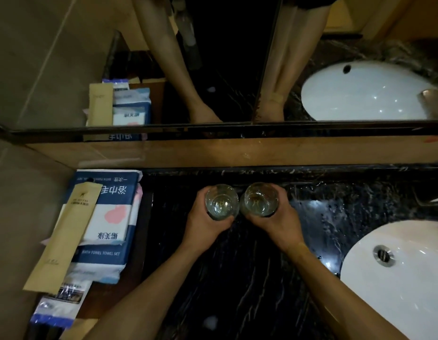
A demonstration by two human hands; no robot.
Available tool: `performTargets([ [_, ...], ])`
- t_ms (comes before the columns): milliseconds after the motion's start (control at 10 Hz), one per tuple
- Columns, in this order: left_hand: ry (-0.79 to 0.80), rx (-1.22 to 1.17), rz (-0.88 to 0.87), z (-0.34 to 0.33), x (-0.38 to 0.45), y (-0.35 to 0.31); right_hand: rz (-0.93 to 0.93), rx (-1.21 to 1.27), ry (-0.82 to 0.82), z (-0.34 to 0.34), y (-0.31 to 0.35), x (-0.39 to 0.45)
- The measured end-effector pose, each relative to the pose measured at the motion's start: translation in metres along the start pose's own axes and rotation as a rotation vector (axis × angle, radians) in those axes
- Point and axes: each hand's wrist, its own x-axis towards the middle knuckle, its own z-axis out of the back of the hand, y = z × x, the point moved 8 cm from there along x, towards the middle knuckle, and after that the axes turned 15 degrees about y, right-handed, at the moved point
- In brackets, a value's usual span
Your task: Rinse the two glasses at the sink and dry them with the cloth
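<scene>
Glasses (241, 201) in curled hands (240, 225)

Two clear upright glasses (222, 201) (260, 199), side by side, touching, above dark marble counter (237, 266).

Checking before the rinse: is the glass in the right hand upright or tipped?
Upright: the right-hand glass shows its open rim and base from above, right hand gripping its side.

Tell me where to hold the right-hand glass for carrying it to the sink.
Hold the right glass round its side wall, from its outer right: it stands upright, mouth up, its left side close against the left glass. The right hand already grips it so.
</scene>
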Motion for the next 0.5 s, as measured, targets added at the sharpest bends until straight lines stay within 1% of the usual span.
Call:
performTargets([
  [100,-0.005,0.001,0.023,0.0,-0.003,0.0,-0.008,0.03,0.011,-0.002,0.005,-0.004],
  [200,0.028,0.012,0.071,0.001,-0.007,0.0,-0.007,0.017,0.031,-0.004,0.005,-0.008],
  [400,0.019,0.037,0.176,0.013,-0.042,-0.008,0.007,-0.06,0.018,0.007,0.015,-0.046],
  [500,0.029,-0.05,0.233,0.016,-0.074,-0.01,-0.117,-0.118,0.08,0.016,0.005,-0.072],
])
